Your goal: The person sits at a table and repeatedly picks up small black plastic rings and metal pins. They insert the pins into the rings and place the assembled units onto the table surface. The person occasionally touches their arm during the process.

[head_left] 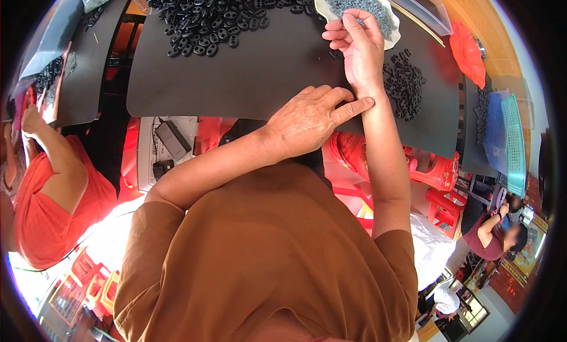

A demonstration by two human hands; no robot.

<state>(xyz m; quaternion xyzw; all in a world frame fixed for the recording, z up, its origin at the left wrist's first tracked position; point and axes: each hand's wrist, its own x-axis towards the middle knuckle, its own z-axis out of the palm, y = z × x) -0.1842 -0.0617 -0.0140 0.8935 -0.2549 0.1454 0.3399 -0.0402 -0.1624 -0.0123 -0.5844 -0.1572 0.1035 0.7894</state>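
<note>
My right hand (361, 49) is palm up over the near edge of a pale scalloped dish (392, 42). Small grey metallic pieces (361, 4), too fine to make out, fill the dish. The fingers are loosely bent and apart, and nothing shows in them. My left hand (304, 119) lies back up across the table's near edge, its thumb stretched onto my right wrist. Its fingers look apart, with their tips partly hidden. Black oval pieces with two holes (215, 23) form a large heap at the far side. Smaller black pieces (404, 85) lie right of my wrist.
Dark tabletop (230, 82) spans the front. A red dish (468, 52), a clear plastic tray (422, 8) and a turquoise basket (513, 138) stand on the right. Red stools (434, 171) are below the table. A person in red (65, 194) sits at the left; another person (490, 235) is far right.
</note>
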